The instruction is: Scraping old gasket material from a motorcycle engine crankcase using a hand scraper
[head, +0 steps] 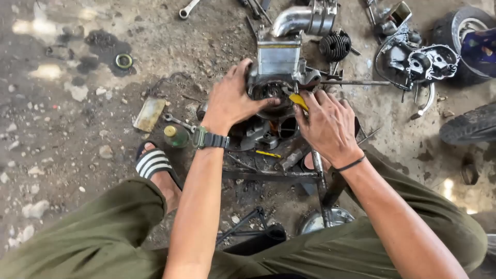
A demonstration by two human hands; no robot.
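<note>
The left hand (232, 101) was clamped on the engine case (276, 85), which sat on a low stand; the right hand (328, 124) gripped a yellow-handled tool (298, 101) at its opening; a slip there could have gouged the case or nicked the steadying fingers.

Engine (279, 67): dull silver-grey metal, dark greasy patches. Tool handle (298, 101) at right hand (328, 124): yellow. Watch (209, 139) on left hand (232, 101): olive and black. Wristband (350, 165): black. Sandal (153, 163): black, white stripes. Trousers (93, 237): olive green. Small can (175, 135): green, yellow lid. Ground (57, 129): grey-brown, dark oil stains.
</note>
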